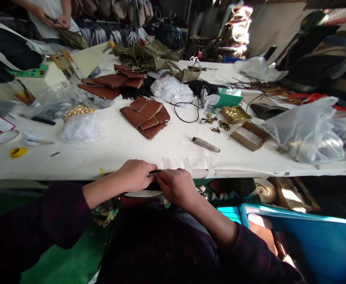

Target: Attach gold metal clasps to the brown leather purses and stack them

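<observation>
At the front edge of the table, my left hand [136, 175] is closed with its thumb and fingers pinched on a dark thin piece [154, 172]. Right beside it, my right hand [179, 187] is curled, its fingertips meeting the same piece. Most of what they grip is hidden behind the fingers and below the edge, so its kind does not show. Farther in on the table lie folded brown leather pouches [146, 117] with gold zips. To the right of them rests a worn, greyish stick-like tool [206, 144].
The white table [125, 152] carries small boxes of gold metal fittings [235, 113], a gold chain heap [77, 112], plastic bags [307, 132] and a yellow tape roll [18, 152]. A blue crate [323, 236] stands low at right. Another person's hands [56, 20] show at the back left.
</observation>
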`<action>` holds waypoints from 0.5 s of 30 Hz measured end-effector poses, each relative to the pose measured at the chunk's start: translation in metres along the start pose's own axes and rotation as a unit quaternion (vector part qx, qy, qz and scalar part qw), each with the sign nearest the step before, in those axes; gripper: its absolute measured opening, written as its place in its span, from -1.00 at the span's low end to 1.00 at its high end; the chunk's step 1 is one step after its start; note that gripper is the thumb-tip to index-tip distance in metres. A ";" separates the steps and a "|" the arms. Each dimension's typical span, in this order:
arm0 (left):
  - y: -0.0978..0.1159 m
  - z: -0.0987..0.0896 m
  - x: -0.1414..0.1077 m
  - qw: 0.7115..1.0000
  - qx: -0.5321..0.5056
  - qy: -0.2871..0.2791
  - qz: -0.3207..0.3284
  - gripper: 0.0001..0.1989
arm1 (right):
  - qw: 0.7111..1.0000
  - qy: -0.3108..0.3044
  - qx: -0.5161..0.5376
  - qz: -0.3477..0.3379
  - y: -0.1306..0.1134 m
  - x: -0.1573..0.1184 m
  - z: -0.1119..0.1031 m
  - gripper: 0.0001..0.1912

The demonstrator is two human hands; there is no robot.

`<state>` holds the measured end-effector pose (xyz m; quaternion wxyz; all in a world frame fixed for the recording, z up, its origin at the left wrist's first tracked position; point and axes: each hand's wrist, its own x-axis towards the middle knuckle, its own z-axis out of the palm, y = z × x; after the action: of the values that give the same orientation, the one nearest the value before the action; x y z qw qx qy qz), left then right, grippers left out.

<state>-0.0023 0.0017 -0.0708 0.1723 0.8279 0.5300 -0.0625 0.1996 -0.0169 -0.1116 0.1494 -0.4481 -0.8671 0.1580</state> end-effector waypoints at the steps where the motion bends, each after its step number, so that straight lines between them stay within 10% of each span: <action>1: 0.001 -0.001 -0.001 1.000 -0.005 -0.004 0.000 -0.71 | 1.000 0.004 0.002 -0.023 0.001 -0.002 0.001 -0.75; 11: 0.008 0.005 0.011 0.999 0.029 -0.016 0.009 -0.68 | 0.983 0.048 0.135 -0.119 -0.005 -0.048 -0.037 -0.77; 15: -0.001 0.001 0.012 0.998 -0.042 -0.038 -0.016 -0.67 | 0.966 0.133 0.218 0.032 0.010 -0.068 -0.050 -0.72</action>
<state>0.0025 0.0122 -0.0757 0.2263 0.8083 0.5385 -0.0745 0.2643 -0.0605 -0.0783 0.3524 -0.4487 -0.7694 0.2873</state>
